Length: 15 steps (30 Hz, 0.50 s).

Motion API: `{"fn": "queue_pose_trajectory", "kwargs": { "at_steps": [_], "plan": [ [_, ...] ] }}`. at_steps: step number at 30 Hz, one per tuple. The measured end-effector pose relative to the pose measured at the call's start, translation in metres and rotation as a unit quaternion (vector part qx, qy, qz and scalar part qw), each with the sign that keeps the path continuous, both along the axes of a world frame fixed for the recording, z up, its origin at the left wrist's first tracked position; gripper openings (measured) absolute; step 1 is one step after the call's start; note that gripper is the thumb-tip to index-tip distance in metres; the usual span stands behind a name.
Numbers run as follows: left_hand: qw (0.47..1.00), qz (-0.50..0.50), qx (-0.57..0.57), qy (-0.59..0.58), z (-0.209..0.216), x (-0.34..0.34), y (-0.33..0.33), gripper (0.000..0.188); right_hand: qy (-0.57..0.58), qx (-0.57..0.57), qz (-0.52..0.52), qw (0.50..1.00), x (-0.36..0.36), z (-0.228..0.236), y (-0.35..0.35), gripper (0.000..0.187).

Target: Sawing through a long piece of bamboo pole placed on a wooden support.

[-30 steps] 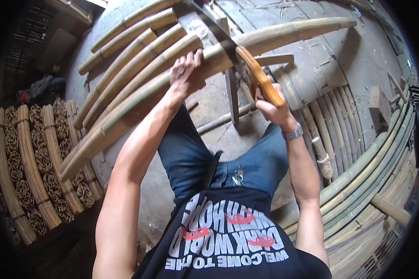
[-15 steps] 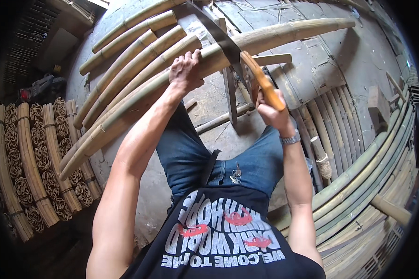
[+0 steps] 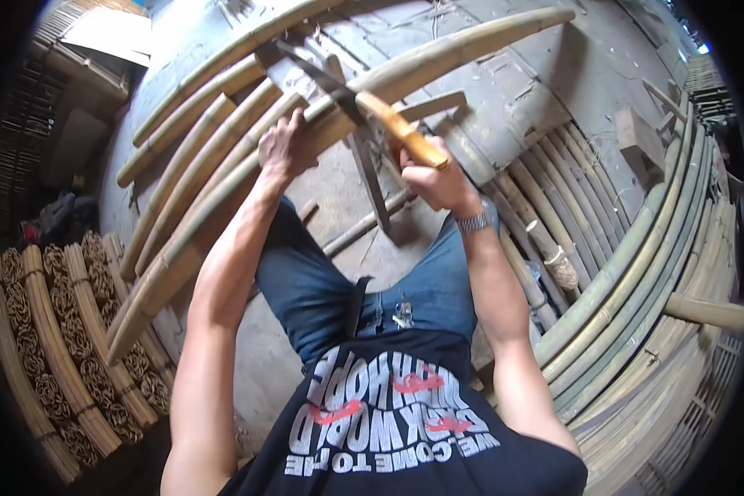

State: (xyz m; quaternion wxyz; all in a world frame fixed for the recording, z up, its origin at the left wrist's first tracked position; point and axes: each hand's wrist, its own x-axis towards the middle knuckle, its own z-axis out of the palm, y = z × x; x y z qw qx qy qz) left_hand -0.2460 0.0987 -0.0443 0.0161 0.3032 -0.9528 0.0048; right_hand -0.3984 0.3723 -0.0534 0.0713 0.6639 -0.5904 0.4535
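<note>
Bundles (image 3: 45,306) lie far left; next, the left grip (image 3: 285,155) curls over the pole (image 3: 430,62), apparently steadying it across the stand (image 3: 368,178). The saw (image 3: 401,126) crosses the pole, wrapped tightly by the right grip (image 3: 438,182), presumably for control.

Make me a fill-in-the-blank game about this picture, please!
1. The right hand grips the orange handle of a ____.
2. The left hand holds a long, jointed ____ pole.
3. A silver watch circles the ____ wrist.
4. The jeans are coloured ____.

Missing words: saw; bamboo; right; blue.
</note>
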Motion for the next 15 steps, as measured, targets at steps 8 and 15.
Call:
{"fn": "queue_pose_trajectory", "kwargs": {
  "at_steps": [8, 15],
  "plan": [
    [0.999, -0.015, -0.037, 0.023, -0.005, -0.002, -0.003, 0.090, -0.460, 0.151, 0.002, 0.875, 0.095, 0.031, 0.169, 0.018],
    [1.000, -0.001, -0.020, 0.000, -0.008, -0.012, 0.001, 0.094, -0.333, 0.063, -0.059, 0.939, 0.018, 0.006, -0.016, 0.024]
  ]
}}
